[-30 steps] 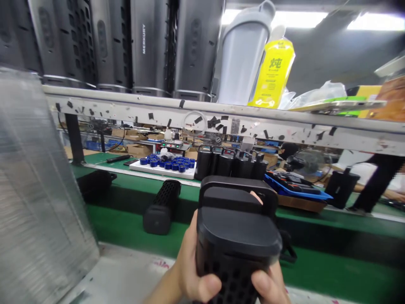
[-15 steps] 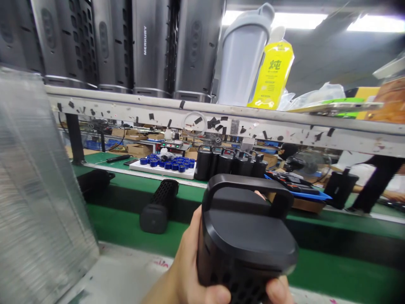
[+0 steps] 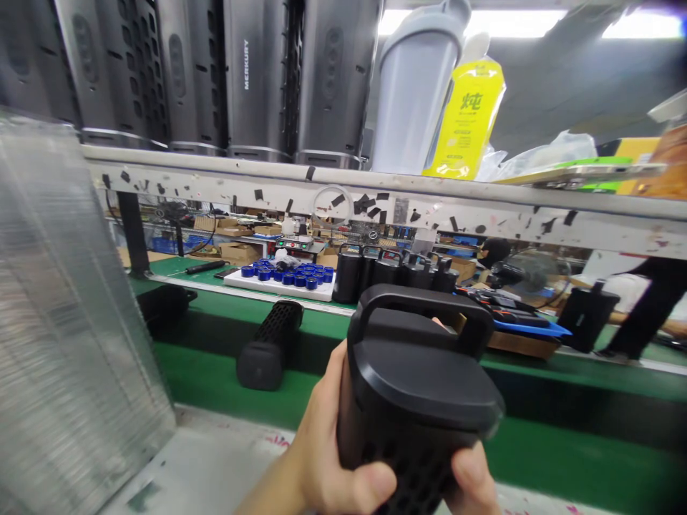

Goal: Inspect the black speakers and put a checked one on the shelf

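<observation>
A black portable speaker with a carry handle on its top and a perforated side stands nearly upright between my hands, its top tilted toward me. My left hand wraps round its left side, thumb across the perforated face. On the right side, the thumb of my right hand presses against the casing; its other fingers are mostly hidden behind the speaker. The speaker's lower end is cut off by the frame. Beyond my left hand, a similar dark perforated unit lies on the green belt.
A shelf crosses above, bearing large grey speakers, a shaker cup and a yellow bottle. Behind the belt stand blue round parts, several black units and a blue tray. Plastic-wrapped material rises at left.
The view has shifted slightly. The speaker is tilted a little differently and sits slightly higher at its handle; both hands keep their hold.
</observation>
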The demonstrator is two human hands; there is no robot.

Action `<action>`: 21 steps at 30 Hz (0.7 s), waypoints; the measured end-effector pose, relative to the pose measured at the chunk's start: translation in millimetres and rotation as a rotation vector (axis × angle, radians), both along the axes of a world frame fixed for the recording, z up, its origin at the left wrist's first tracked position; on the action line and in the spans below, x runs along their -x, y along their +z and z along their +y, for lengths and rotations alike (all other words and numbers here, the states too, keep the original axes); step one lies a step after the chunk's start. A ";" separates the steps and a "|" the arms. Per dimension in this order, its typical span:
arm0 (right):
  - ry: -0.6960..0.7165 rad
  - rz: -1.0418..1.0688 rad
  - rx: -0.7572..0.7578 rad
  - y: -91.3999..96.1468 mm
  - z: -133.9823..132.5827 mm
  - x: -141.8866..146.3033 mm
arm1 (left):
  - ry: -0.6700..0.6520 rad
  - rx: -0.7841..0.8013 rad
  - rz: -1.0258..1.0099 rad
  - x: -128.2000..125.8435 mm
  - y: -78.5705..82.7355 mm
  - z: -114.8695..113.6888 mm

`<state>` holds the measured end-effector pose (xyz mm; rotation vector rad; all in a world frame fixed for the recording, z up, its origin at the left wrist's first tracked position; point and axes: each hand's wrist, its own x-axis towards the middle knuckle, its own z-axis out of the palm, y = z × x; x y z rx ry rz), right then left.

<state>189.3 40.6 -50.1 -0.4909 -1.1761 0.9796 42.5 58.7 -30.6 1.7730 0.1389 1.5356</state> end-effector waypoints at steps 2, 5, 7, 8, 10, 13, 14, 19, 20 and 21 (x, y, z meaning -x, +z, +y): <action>-0.007 0.074 0.071 5.1 -0.6 1.4 | 0.028 0.053 0.031 2.7 3.8 -4.9; -0.018 0.090 0.125 5.3 0.2 1.5 | 0.064 0.129 0.080 5.9 8.8 -9.5; -0.034 0.076 0.154 4.9 1.1 1.9 | 0.072 0.154 0.104 7.5 10.8 -10.3; -0.042 0.077 0.169 5.7 1.4 2.7 | 0.069 0.168 0.106 8.3 11.4 -10.2; -0.044 0.098 0.197 9.7 1.7 5.6 | 0.053 0.221 0.101 10.0 12.7 -10.1; -0.020 0.099 0.228 18.2 2.9 10.5 | 0.034 0.315 0.091 12.5 14.8 -10.7; -0.019 0.078 0.235 20.3 4.1 11.4 | 0.039 0.346 0.094 13.0 15.3 -10.9; 0.017 -0.048 0.413 20.9 17.4 6.9 | 0.002 0.730 -0.002 10.5 7.8 -1.7; 0.030 -0.080 0.480 20.0 20.4 5.2 | -0.031 0.833 -0.044 9.5 4.1 3.3; 0.023 -0.110 0.539 19.6 22.7 3.7 | -0.069 0.916 -0.081 8.7 0.1 9.1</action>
